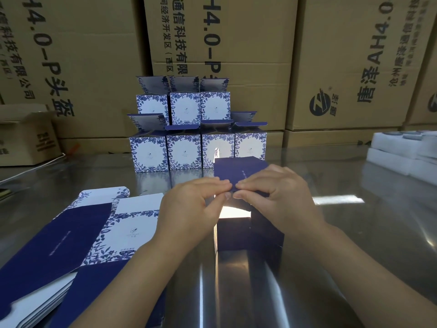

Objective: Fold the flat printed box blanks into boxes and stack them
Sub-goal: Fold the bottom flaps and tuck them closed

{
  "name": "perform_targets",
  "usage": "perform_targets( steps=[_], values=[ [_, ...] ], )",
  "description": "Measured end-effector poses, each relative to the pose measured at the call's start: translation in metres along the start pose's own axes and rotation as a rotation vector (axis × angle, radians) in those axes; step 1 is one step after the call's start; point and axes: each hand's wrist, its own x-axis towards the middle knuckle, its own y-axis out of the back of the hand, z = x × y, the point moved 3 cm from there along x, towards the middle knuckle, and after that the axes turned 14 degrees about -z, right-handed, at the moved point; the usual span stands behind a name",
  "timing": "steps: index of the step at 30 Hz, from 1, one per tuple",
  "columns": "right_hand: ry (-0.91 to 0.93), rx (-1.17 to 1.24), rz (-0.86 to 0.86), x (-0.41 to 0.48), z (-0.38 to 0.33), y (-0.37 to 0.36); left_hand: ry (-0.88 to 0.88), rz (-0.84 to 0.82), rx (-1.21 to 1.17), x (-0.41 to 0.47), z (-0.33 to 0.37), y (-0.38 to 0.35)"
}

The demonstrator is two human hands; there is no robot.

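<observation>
Shiny table point(354, 233), brown cartons point(343, 67) walled behind. Fingertips point(223, 185) of left hand point(189, 209) and right hand point(279, 202) meet, pinching the near edge of a dark blue flap on the half-folded box point(238, 170).
Beyond this box: finished boxes point(184, 152), four below, three above, lids up, insides unseen.
Left of it: flat blanks point(94, 233), a thick pile, so much folding likely remains.
Right of it: white foam trays point(402, 150).

My left hand point(189, 207) and right hand point(279, 197) pinch a navy flap of a half-folded box point(241, 171). Behind this box stand stacked finished boxes point(186, 152); left of it lie flat blanks point(78, 235).
</observation>
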Motion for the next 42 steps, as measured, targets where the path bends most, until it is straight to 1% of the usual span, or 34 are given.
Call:
perform_targets(
  steps=[5,9,12,18,23,30,35,42],
  values=[
    [0.037,-0.031,0.015,0.0003,0.0013,-0.0020,0.013,0.002,-0.011,0.0009,-0.0012,-0.0006],
    [0.080,0.012,0.027,0.0010,0.0016,-0.0005,0.003,-0.025,-0.069,0.0009,-0.0015,-0.0006],
    [0.099,0.001,0.043,0.0007,0.0010,-0.0004,-0.015,-0.044,-0.096,0.0006,0.0003,-0.0011],
    [0.123,-0.083,0.064,-0.0003,0.0003,-0.0019,-0.003,-0.027,-0.071,0.0008,0.0002,-0.0020],
    [0.119,-0.092,0.056,-0.0006,0.0003,-0.0027,0.021,-0.015,-0.043,0.0014,0.0005,0.0000],
    [0.137,0.009,0.040,0.0002,0.0039,-0.0018,0.016,-0.031,-0.009,0.0022,0.0005,0.0014],
    [0.153,0.040,0.032,0.0001,0.0037,-0.0009,-0.006,-0.005,-0.015,0.0011,0.0027,0.0017],
    [0.107,0.053,0.029,0.0012,0.0034,-0.0014,-0.023,-0.008,0.003,0.0010,0.0045,0.0014]
  ],
)
